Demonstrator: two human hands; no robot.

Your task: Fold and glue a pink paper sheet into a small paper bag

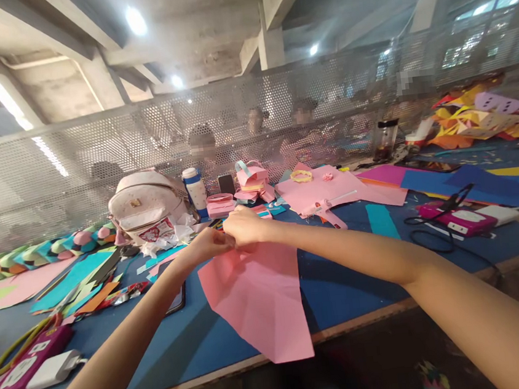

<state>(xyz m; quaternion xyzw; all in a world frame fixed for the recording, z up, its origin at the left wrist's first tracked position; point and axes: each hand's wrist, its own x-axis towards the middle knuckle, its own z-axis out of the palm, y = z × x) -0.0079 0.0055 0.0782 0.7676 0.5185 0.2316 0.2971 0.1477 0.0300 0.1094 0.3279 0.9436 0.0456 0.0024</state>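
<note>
A folded sheet of pink paper [265, 299] hangs from both hands, its lower corner dropping past the table's front edge. My left hand [211, 241] pinches the sheet's upper left part, fingers closed. Right beside it, my right hand [244, 226] is closed on the top of the same sheet, knuckles up. The fingertips meet near each other and are partly hidden. Just behind the hands lie strips of coloured paper. A pink glue gun [328, 210] rests to the right of my right hand, and a dark phone [178, 299] lies partly under my left forearm.
A white backpack [146, 200], a bottle [194, 192] and pink paper boxes [221, 205] stand along the perforated metal screen [151, 131]. Purple power strips [457, 218] with cables lie at both sides. Scissors with yellow handles [20, 346] are at left. People sit beyond the screen.
</note>
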